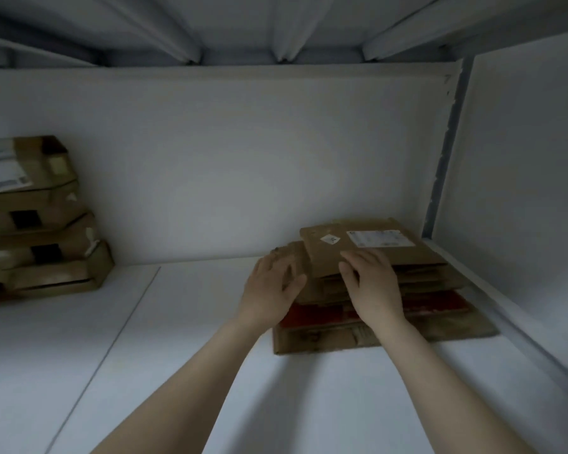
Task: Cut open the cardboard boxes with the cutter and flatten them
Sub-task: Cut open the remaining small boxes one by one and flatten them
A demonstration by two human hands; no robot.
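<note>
2 hands (274,290) (371,283) rest on flattened boxes (423,260), label (379,239) illegible.

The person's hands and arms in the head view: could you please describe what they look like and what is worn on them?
Both are bare. The left hand and the right hand wear no gloves, and I can see no ring, watch or bracelet. The forearms show no sleeve down to the picture's bottom edge. The picture is dim, so small details could escape me.
</note>
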